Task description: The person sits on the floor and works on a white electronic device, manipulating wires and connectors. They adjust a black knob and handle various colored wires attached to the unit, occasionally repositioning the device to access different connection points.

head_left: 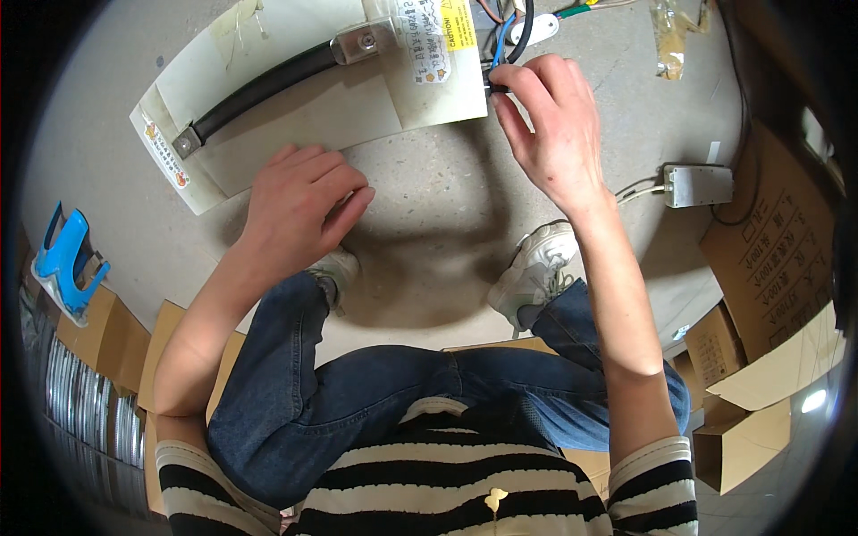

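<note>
Right hand (554,134) is pinching the black cable (494,85) at its fingertips, right by the cream panel (295,116), probably keeping the wires lined up. Left hand (299,201) grips nothing, resting loosely curled on the panel's near edge, likely pinning it down.

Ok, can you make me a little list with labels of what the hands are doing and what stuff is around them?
Left hand: rests flat on the white panel, fingers together, holding nothing
Right hand: pinches the black cable at the panel's edge
Panel: lies on the concrete floor; a black handle is bolted across it
Near the right hand: small metal box with wires
Right side: cardboard boxes
Left side: blue tool on a box
</note>
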Available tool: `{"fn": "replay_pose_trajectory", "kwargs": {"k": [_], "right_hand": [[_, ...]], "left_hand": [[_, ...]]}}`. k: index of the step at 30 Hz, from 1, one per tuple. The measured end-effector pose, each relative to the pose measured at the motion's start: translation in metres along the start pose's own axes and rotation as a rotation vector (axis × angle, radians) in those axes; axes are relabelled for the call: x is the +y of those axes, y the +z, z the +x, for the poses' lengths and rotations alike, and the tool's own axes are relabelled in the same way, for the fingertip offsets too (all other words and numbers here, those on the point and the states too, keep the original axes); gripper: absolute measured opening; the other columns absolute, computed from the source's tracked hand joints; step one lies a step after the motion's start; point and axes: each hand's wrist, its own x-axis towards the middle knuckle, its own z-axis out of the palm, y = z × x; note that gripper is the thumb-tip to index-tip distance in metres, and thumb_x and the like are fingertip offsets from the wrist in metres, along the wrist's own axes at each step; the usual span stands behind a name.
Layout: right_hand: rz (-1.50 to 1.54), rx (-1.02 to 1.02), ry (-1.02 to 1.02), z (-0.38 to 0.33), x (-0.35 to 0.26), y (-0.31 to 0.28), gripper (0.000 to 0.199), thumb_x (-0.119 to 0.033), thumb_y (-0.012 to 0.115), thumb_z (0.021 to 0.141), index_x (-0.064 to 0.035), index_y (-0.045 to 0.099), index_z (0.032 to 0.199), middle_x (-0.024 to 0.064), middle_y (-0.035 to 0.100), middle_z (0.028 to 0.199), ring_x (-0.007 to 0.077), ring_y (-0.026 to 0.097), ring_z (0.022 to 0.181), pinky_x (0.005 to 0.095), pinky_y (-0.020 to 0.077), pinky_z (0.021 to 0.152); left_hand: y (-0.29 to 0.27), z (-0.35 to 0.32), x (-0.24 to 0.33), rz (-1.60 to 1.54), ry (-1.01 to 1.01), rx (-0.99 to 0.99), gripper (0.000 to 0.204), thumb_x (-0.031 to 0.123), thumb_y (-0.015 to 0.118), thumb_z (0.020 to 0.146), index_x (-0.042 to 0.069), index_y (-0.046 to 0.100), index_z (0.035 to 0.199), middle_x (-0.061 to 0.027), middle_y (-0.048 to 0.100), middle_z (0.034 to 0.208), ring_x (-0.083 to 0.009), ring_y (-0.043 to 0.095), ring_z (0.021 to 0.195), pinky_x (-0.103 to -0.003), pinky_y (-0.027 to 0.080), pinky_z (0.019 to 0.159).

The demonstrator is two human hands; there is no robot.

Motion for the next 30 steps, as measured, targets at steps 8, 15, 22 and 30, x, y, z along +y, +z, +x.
{"fn": "replay_pose_trajectory", "kwargs": {"k": [8, 15, 22, 30], "right_hand": [[0.004, -0.036, -0.057, 0.002, 0.004, 0.0, 0.02, -0.008, 0.064, 0.07, -0.0093, 0.056, 0.088, 0.0059, 0.048, 0.082, 0.0251, 0.05, 0.081, 0.0363, 0.0417, 0.069], [-0.013, -0.047, -0.11, 0.004, 0.006, -0.002, 0.02, -0.007, 0.064, 0.068, -0.0072, 0.054, 0.086, 0.0068, 0.048, 0.081, 0.0257, 0.05, 0.079, 0.036, 0.0418, 0.069], [-0.006, 0.033, -0.102, 0.0, 0.005, 0.005, 0.02, -0.006, 0.064, 0.068, -0.0065, 0.053, 0.084, 0.0074, 0.048, 0.079, 0.0256, 0.05, 0.077, 0.0355, 0.0414, 0.067], [0.112, 0.082, -0.005, -0.01, -0.008, 0.002, 0.016, -0.006, 0.064, 0.07, -0.0064, 0.054, 0.083, 0.0084, 0.051, 0.079, 0.0268, 0.05, 0.075, 0.0352, 0.0409, 0.067]], "left_hand": [[0.001, -0.001, -0.001, -0.039, -0.007, 0.0, 0.007, 0.01, 0.064, 0.075, 0.007, 0.058, 0.073, -0.0051, 0.052, 0.067, -0.0237, 0.05, 0.065, -0.035, 0.036, 0.06], [0.002, 0.001, 0.0, -0.037, -0.008, 0.005, 0.007, 0.01, 0.064, 0.074, 0.008, 0.058, 0.073, -0.0046, 0.051, 0.065, -0.0228, 0.05, 0.064, -0.035, 0.035, 0.059], [0.002, 0.0, 0.0, -0.016, -0.003, 0.007, 0.008, 0.01, 0.065, 0.074, 0.008, 0.058, 0.073, -0.0042, 0.051, 0.065, -0.0222, 0.049, 0.064, -0.034, 0.035, 0.059], [0.003, 0.0, -0.001, -0.006, -0.004, -0.006, 0.008, 0.01, 0.065, 0.074, 0.008, 0.058, 0.073, -0.004, 0.051, 0.066, -0.0225, 0.049, 0.064, -0.035, 0.035, 0.059]]}}
